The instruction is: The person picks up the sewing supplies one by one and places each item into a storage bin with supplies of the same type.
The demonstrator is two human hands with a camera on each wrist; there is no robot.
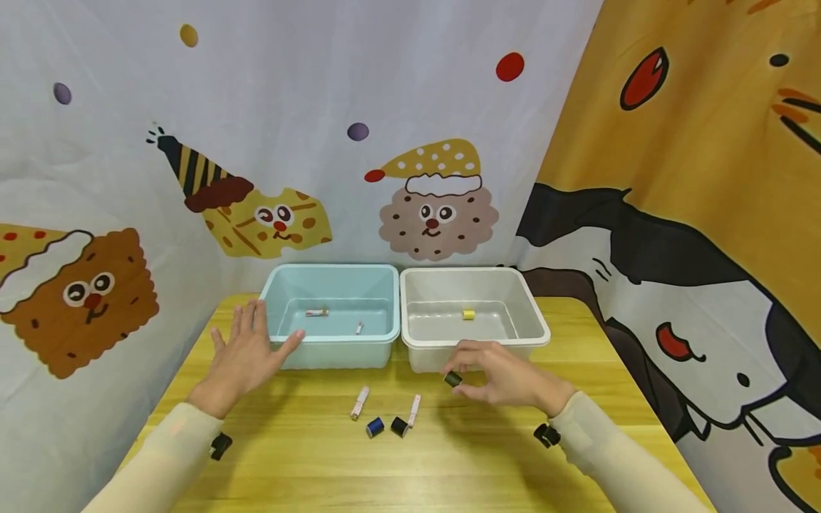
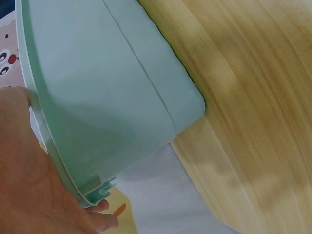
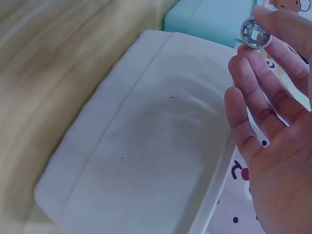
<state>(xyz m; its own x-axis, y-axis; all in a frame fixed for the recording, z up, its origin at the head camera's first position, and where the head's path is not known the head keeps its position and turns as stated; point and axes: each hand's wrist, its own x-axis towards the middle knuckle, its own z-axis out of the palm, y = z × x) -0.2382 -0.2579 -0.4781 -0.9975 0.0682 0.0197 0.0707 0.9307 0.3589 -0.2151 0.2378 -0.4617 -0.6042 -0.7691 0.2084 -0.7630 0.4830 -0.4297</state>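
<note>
Between thumb and fingertips, my right hand pinches a dark green thread spool, just in front of the white bin. The right wrist view shows the spool end-on in the fingers of the right hand. My left hand, fingers spread, rests at the front left corner of the light blue bin. A blue spool, a black spool and two small white printed sticks lie on the table.
Inside the blue bin are two small printed pieces. A yellow spool lies in the white bin. Both bins stand side by side at the back of the wooden table, before a printed cloth.
</note>
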